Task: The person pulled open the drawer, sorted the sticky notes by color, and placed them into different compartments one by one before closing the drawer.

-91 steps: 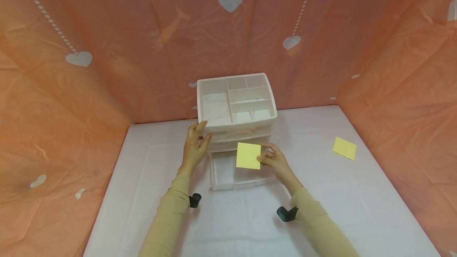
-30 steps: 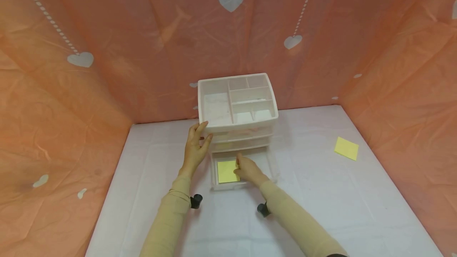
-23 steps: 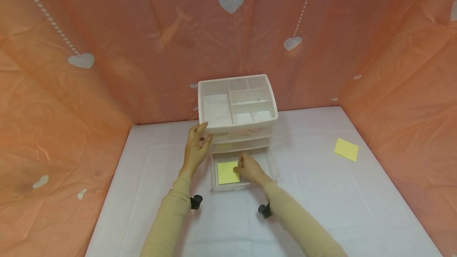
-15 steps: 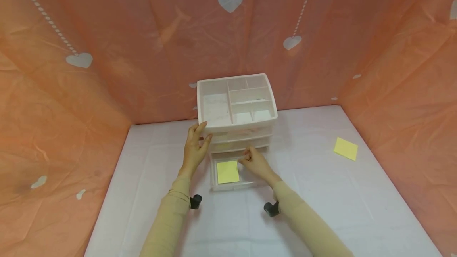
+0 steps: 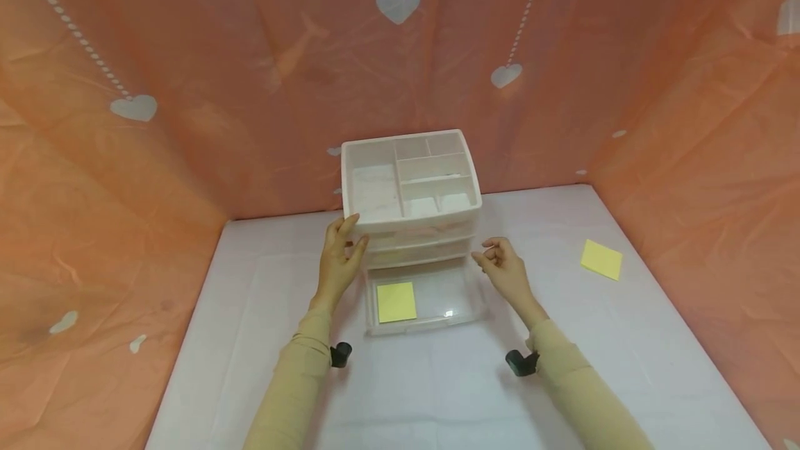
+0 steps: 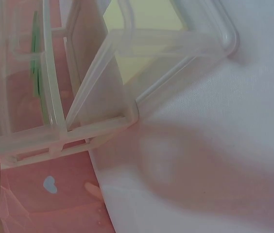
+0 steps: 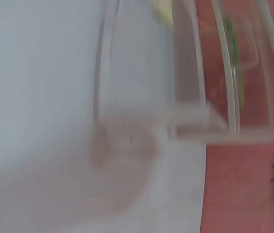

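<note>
A white plastic drawer unit (image 5: 409,179) with a divided top tray stands at the back of the table. My left hand (image 5: 337,266) holds its front left corner, a finger on the top rim and the thumb at the front. The bottom drawer (image 5: 437,297), clear plastic, is pulled out. A yellow sticky note pad (image 5: 396,302) lies flat in its left part and also shows through the plastic in the left wrist view. My right hand (image 5: 507,271) is in the air just right of the unit, fingers loosely curled and holding nothing.
A second yellow sticky note pad (image 5: 601,260) lies on the white table (image 5: 625,353) at the right. Something thin and green (image 6: 36,63) shows inside an upper drawer. Orange cloth with hearts (image 5: 281,123) hangs behind and at both sides.
My right hand has lowered the yellow sticky note pad into the pulled-out drawer, let it go, and moved up and right out of the drawer. My left hand has kept its place.
</note>
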Available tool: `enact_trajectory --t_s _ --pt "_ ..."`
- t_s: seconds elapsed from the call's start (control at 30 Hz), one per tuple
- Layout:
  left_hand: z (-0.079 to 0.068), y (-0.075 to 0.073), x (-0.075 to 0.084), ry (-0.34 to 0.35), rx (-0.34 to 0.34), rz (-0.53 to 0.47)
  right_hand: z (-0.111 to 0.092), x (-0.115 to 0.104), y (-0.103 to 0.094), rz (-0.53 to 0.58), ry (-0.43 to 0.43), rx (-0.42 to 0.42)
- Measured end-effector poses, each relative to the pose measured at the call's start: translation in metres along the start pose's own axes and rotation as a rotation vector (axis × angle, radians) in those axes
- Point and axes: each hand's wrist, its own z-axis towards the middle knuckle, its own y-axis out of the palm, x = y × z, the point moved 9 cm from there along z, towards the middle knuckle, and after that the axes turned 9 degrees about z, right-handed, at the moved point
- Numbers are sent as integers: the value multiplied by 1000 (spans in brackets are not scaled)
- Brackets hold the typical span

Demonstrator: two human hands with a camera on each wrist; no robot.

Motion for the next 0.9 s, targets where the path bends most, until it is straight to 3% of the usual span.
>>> enact_trajectory --t_s 0.23,0.43,0.53,0.7,0.9 --pt "-1 -1 -1 -2 2 -4 3 19 -60 -34 24 179" --pt "0 -5 3 24 23 -10 4 52 -126 -20 171 373" --pt "0 -6 2 19 20 -13 0 67 -155 -96 245 410" --pt "-1 -8 0 19 30 -9 -8 89 -184 -233 318 419" --pt "-1 -6 -1 33 31 -27 -28 115 -204 -227 441 491"
